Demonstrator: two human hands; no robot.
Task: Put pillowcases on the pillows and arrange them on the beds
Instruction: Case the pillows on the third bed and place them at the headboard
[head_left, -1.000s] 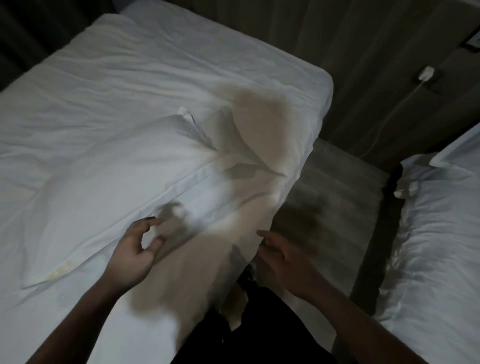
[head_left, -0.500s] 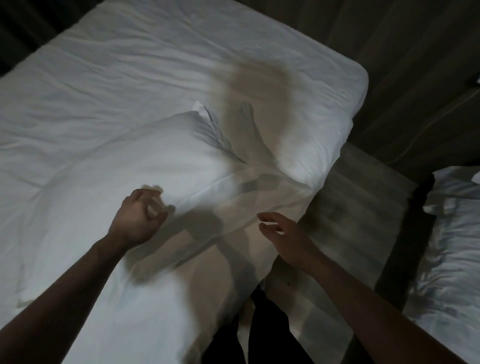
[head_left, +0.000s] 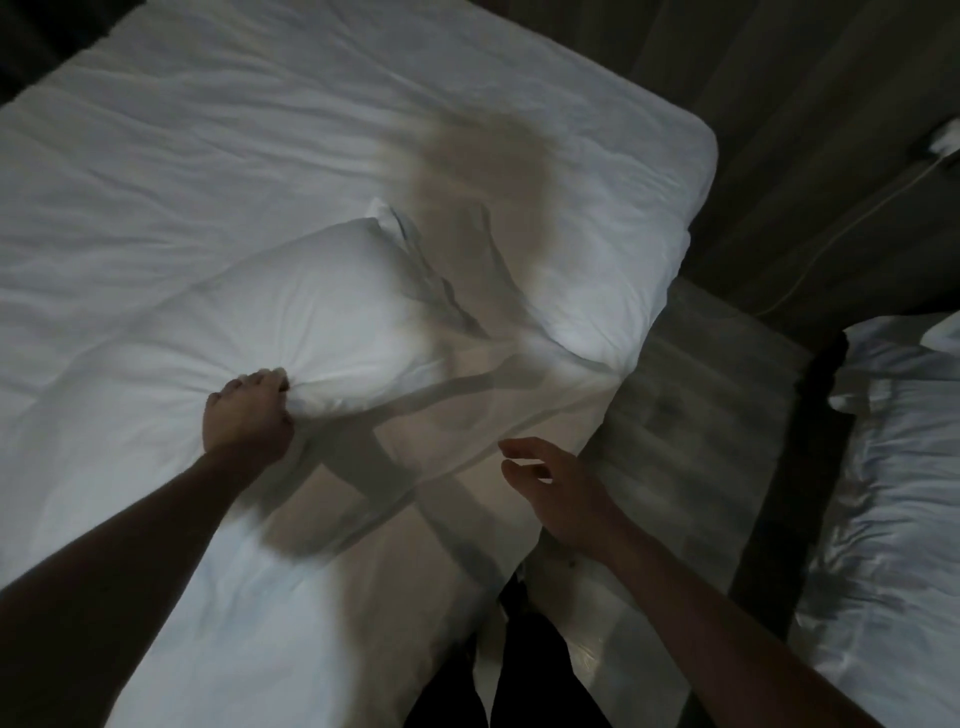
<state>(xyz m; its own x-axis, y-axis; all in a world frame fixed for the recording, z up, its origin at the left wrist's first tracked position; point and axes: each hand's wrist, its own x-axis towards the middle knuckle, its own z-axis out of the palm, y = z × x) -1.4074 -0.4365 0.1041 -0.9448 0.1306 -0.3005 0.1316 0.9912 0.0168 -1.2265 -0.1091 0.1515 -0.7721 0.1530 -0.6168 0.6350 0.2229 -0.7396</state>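
- two beds show in the dim room; the big bed (head_left: 218, 171) fills the left and middle, covered by a creased white sheet
- on it lies a white pillow (head_left: 291, 322), angled from lower left toward the upper middle, with a loose corner of cloth poking out at its far end
- the left hand (head_left: 244, 415) comes in from the lower left with its fingers curled tight, gripping a bunch of the pillow's cloth at its near edge; the fabric puckers into folds around the knuckles
- a shadow of the head and arms falls across the sheet in the middle, right of the pillow
- the right hand (head_left: 558, 488) hovers near the bed's right edge, fingers loosely spread and slightly bent, holding nothing
- dark trouser legs (head_left: 524, 675) stand at the bottom middle, against the bed's side
- a strip of pale floor (head_left: 696, 415) separates the beds
- the second bed (head_left: 893, 493) sits at the right edge with rumpled white bedding
- a white cable (head_left: 852, 218) runs down the dark wall at upper right
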